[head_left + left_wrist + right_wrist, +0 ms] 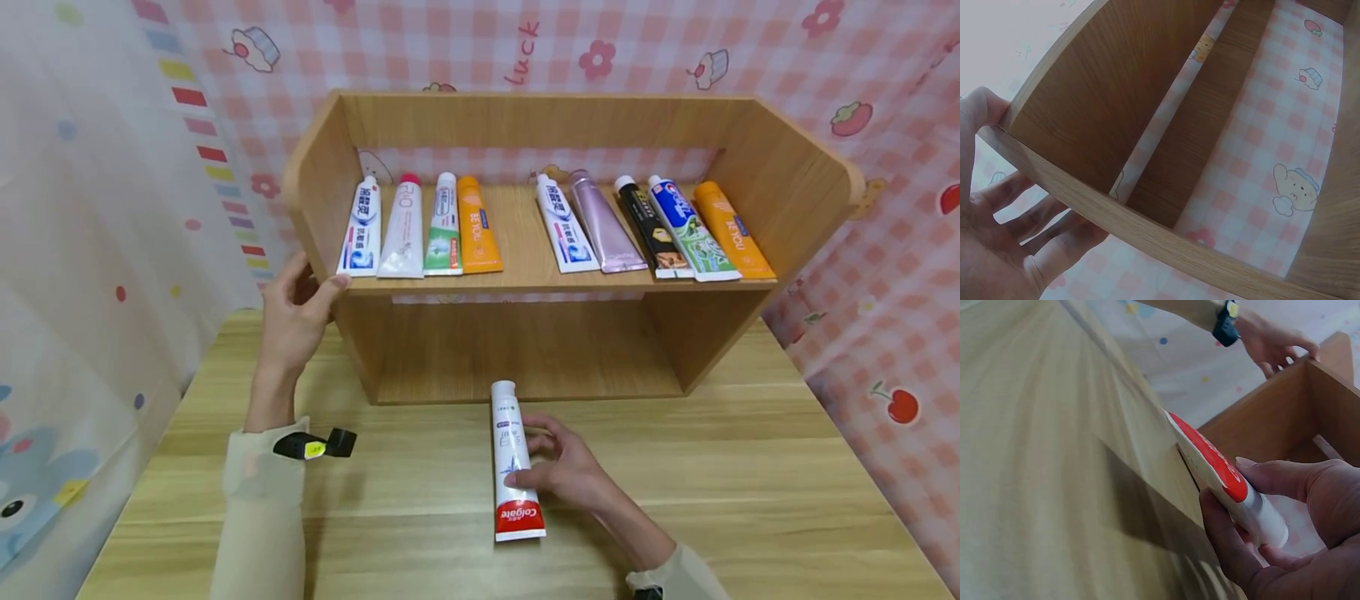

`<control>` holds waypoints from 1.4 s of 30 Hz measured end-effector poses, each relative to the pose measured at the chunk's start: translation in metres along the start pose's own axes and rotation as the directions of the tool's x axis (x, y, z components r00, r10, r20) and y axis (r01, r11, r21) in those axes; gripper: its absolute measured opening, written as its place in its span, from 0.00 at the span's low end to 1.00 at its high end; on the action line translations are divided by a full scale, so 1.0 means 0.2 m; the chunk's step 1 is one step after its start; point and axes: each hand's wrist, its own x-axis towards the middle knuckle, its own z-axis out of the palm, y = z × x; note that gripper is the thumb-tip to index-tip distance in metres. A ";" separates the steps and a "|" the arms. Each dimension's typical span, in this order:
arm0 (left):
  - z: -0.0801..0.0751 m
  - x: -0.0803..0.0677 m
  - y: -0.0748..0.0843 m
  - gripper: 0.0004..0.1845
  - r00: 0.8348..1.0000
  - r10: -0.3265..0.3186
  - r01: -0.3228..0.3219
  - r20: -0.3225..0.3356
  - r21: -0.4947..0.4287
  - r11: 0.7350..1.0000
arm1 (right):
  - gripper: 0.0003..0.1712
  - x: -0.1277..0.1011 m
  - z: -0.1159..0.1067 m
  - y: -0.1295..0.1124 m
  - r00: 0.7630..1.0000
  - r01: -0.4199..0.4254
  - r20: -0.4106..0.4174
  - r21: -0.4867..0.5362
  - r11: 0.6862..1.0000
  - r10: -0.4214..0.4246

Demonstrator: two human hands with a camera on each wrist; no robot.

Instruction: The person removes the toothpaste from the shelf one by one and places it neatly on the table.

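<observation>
Right hand [564,471] grips Colgate tube [513,465] near tabletop [750,500] front edge; left hand [294,312] clasps wooden shelf [525,283] left end, thumb on shelf's front edge.

Readable print: a brand on one tube, a word on the wall, a brand on two shelf tubes

The red band at the foot of the white toothpaste tube [514,467], held on the tabletop by the right hand [558,467], reads "Colgate" in white letters. On the pink checked wall covering [637,50] above the wooden shelf [525,279], the word "luck" stands in slanted pink script. Both orange tubes on the shelf, the left one [476,227] and the right one [731,229], carry what looks like "BENOU" running lengthwise. Print on the other tubes is too small to read.
</observation>
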 end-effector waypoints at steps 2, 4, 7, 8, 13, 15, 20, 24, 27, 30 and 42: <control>0.00 0.00 0.00 0.29 1.000 -0.002 0.002 0.003 0.008 1.000 | 0.47 -0.01 0.01 0.01 1.000 -0.011 -0.004 -0.007 1.000 0.011; 0.00 0.00 0.00 0.29 1.000 -0.004 0.004 0.005 0.007 1.000 | 0.47 -0.01 0.03 0.02 1.000 -0.014 -0.014 -0.025 1.000 0.014; 0.00 0.00 0.00 0.29 1.000 -0.009 0.009 0.008 0.005 1.000 | 0.48 -0.02 0.04 0.03 0.999 -0.024 -0.033 -0.054 0.998 0.022; 0.00 0.00 0.00 0.29 1.000 -0.011 0.011 0.008 0.004 1.000 | 0.48 -0.02 0.05 0.03 0.999 -0.024 -0.039 -0.067 0.997 0.022; 0.00 0.00 -0.01 0.29 1.000 -0.018 0.018 -0.005 0.006 1.000 | 0.49 -0.03 0.08 0.03 0.996 -0.007 -0.084 -0.177 0.984 -0.008; 0.00 0.00 0.00 0.29 1.000 -0.019 0.019 -0.011 0.006 1.000 | 0.50 -0.03 0.09 0.03 0.994 0.008 -0.103 -0.250 0.968 -0.035; 0.00 0.00 0.00 0.30 1.000 -0.016 0.016 -0.011 0.010 1.000 | 0.51 -0.03 0.11 0.02 0.991 0.030 -0.110 -0.392 0.920 -0.079; 0.00 0.00 0.00 0.30 1.000 -0.016 0.016 -0.007 0.012 1.000 | 0.50 -0.04 0.10 0.02 0.991 0.055 -0.084 -0.428 0.902 -0.100; 0.01 0.00 0.00 0.30 1.000 -0.027 0.027 -0.006 0.014 1.000 | 0.49 -0.05 0.09 0.02 0.993 0.064 -0.067 -0.429 0.901 -0.102; 0.01 0.00 0.00 0.30 1.000 -0.029 0.029 -0.004 0.014 0.999 | 0.49 -0.06 0.08 0.02 0.993 0.063 -0.063 -0.430 0.900 -0.100; 0.00 0.00 0.00 0.30 0.999 -0.040 0.040 -0.014 0.024 0.999 | 0.47 -0.06 0.04 0.01 0.992 0.087 -0.032 -0.496 0.864 -0.118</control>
